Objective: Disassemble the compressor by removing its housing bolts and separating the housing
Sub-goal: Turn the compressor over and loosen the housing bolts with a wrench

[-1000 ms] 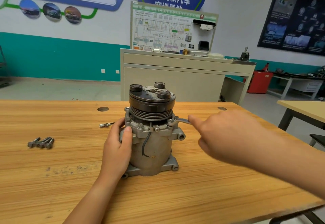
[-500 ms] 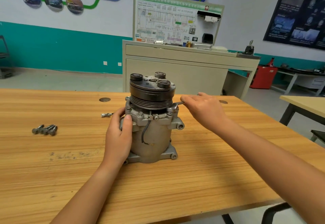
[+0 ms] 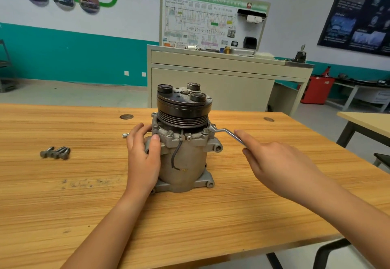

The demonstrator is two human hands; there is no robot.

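- Two hands at work: the left hand (image 3: 143, 159) wraps the left side of the compressor (image 3: 183, 163). Its fingers curl round the back and its thumb presses the front just under the flange.
- The right hand (image 3: 274, 163) is nearly flat, fingers straight and close together, laid on the handle end of a wrench (image 3: 226, 131). The thumb is hidden, so I cannot tell if it closes underneath.
- The wrench runs from the right corner of the flange out to the right. Its head sits at that corner, but the exact seat is too small to tell.
- The compressor stands upright mid-counter between the hands, with a black pulley (image 3: 183, 110) on top and its feet on the wood.
- Housing bolts (image 3: 170, 133) are seated along the front of the flange.
- Loose bolts (image 3: 56, 152) lie bunched well left of the compressor, apart from both hands.
- A small metal piece (image 3: 125, 135) pokes out just left of the left fingertips; its kind is unclear.
- The counter (image 3: 190, 226) has bare wood in front of the compressor and under both forearms. Its near edge cuts diagonally across the lower right, and its right edge is near the right hand.
- The far edge is just behind the compressor, with a beige cabinet (image 3: 211, 87) beyond.
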